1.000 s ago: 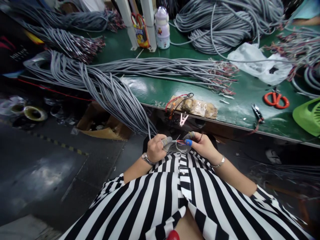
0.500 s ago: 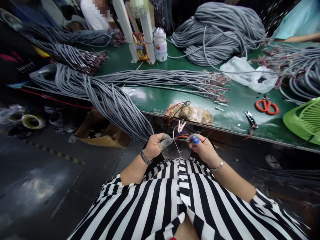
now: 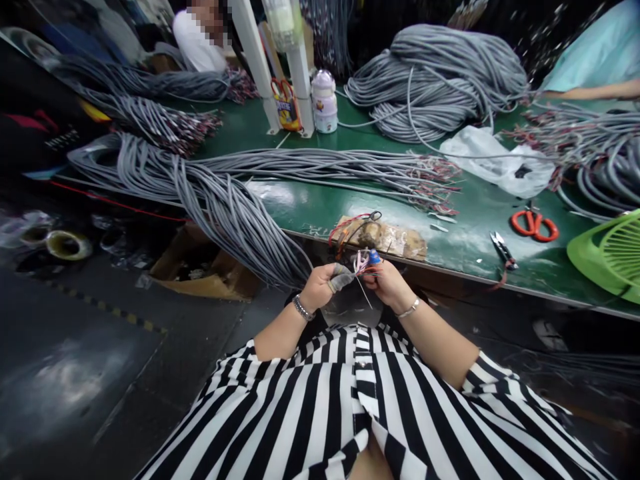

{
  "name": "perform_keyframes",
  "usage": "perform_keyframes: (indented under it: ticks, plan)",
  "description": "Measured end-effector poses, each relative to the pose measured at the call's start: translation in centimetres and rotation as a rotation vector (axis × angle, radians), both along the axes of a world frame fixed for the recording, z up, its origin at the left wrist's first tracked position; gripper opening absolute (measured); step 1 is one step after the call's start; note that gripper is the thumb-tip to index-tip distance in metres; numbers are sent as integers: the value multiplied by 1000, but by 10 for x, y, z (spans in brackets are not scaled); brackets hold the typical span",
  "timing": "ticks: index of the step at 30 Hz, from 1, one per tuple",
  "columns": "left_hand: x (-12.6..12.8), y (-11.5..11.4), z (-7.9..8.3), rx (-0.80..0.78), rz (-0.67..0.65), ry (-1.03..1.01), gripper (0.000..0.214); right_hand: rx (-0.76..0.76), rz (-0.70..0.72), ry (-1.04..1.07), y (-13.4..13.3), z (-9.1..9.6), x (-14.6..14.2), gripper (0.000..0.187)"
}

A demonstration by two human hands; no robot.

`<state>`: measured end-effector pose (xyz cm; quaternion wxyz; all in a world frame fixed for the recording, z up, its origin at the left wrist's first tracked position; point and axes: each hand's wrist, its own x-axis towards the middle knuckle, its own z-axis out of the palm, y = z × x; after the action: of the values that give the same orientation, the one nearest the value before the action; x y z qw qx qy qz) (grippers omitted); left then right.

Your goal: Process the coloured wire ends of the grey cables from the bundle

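My left hand, with grey coverings on thumb and finger, is pinched round the end of a grey cable that comes from the bundle on the table. Thin coloured wires fan out of that end. My right hand, blue wrap on one digit, closes on these wires, close beside the left. A pink clip shows between the hands; what it is fixed to is unclear. Just beyond lies a tape-wrapped block at the table edge, with red and black wires on it.
Grey cable bundles drape over the green table's front edge. To the right are orange-handled scissors, small snips, a plastic bag and a green fan. A bottle stands behind. Other people sit across the table.
My right hand has moved left, toward my left hand, and its wrapped digit now points upward. The wires between the hands are less stretched out. The whole view has shifted slightly.
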<state>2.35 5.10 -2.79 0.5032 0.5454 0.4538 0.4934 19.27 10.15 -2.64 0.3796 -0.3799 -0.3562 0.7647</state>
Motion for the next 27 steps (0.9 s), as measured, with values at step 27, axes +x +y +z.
perform_keyframes:
  ticks: [27]
  plan:
    - [-7, 11, -11, -1, -247, 60, 45, -231, -130, 246, -1, -9, -15, 49]
